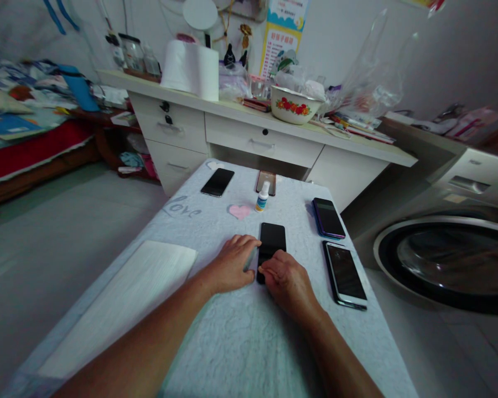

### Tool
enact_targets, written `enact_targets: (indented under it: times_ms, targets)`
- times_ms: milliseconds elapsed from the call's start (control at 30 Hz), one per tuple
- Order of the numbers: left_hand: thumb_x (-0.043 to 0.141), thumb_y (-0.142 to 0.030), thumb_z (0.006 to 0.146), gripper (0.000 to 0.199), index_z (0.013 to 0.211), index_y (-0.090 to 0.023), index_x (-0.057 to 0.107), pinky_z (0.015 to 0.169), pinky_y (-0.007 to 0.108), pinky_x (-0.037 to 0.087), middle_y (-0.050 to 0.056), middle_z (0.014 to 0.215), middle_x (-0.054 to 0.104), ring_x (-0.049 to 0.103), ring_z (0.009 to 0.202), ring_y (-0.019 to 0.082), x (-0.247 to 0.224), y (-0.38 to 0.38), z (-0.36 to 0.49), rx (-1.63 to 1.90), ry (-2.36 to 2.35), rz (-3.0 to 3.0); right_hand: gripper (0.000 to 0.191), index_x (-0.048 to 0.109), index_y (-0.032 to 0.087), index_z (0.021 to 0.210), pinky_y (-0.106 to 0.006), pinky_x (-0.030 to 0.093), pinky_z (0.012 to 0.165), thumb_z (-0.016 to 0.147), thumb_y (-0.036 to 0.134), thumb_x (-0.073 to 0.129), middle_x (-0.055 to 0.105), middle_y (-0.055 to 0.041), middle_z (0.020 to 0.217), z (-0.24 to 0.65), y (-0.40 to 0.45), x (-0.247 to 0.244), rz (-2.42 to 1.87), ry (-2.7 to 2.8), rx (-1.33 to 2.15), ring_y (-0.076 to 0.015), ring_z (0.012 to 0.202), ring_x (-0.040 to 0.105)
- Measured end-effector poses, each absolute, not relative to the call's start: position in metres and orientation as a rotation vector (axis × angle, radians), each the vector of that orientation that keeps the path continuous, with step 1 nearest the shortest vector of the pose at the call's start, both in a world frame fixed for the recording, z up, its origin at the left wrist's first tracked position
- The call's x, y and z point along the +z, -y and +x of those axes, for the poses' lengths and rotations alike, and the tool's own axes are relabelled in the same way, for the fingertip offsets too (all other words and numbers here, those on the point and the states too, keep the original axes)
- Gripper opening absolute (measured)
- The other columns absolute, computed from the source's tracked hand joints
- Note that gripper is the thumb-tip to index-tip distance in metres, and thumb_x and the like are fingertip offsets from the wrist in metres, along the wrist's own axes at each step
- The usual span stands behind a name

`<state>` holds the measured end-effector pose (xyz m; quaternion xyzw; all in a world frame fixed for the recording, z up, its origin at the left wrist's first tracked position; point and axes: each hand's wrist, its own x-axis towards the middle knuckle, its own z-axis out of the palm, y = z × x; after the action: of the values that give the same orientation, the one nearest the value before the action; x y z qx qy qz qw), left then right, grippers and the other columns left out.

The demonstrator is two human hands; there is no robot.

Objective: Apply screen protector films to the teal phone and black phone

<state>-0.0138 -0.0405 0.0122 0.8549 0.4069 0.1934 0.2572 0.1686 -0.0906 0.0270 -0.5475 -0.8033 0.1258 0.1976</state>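
Observation:
A black smartphone [273, 236] lies flat, screen up, on the cloth-covered table in front of me. My left hand [232, 265] rests at its left edge, fingers stretched out and thumb apart, with a fingertip touching the phone's side. Over the lower part of the screen is my right hand [288, 281], its fingers curled and pinched together; what they hold, if anything, is hidden. Just beyond the phone stands a small white spray bottle [262, 197] with a blue and yellow label. Behind that bottle lies a brownish phone case [273, 188].
Another black phone [218, 182] lies at the far left. On the right edge are a dark purple-edged phone [329, 218] and a white-framed phone [346, 272]. White paper towel [128, 298] covers the left side. A desk [232, 119] and a washing machine [448, 221] stand beyond.

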Motion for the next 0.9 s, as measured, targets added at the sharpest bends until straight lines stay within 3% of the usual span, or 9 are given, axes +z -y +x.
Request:
enact_targets:
  times_ms: [900]
  targets:
    - [0.055,-0.015,0.065,0.064,0.128,-0.022,0.045,0.107,0.042,0.035,0.007,0.129,0.05,0.042,0.121,0.026,0.01,0.04,-0.014,0.531,-1.108,2.322,0.018,0.07,0.019,0.086,-0.025,0.036,0.063,0.089,0.025,0.053,0.062,-0.0043,0.082,0.198,0.074,0.018,-1.964,1.865,0.111,-0.0158,0.074,0.058]
